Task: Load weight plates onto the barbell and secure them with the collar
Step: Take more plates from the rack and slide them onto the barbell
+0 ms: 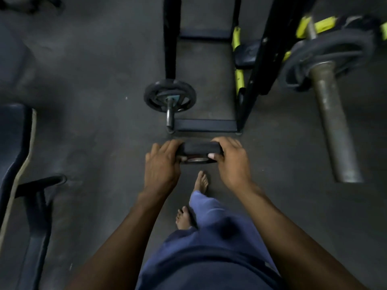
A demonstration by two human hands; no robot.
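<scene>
Blue trousers (pixel 209 248) fill the bottom of the view, with two bare feet (pixel 201 182) on the dark grey rubber gym floor (pixel 94 143) just ahead of them. Both bare forearms reach forward from the lower edge. Between them, held above the floor, is a small round black weight plate (pixel 199 150), seen nearly edge-on with a metal ring at its centre. The left hand (pixel 162 164) wraps its fingers over the plate's left rim, and the right hand (pixel 231 160) curls over the right rim with the thumb pressed against the near face; both hands are closed firmly on the plate. Beyond the plate stands a black metal rack frame (pixel 205 125) with yellow-green padding on its uprights. A black spoked weight plate (pixel 170 95) sits on a short steel peg at the frame's lower left corner. At the upper right, a worn grey steel barbell sleeve (pixel 333 126) points toward the camera, already carrying a large black weight plate (pixel 326 59), blurred. At the left edge is part of a dark blue padded bench (pixel 14 147) on a black stand.
</scene>
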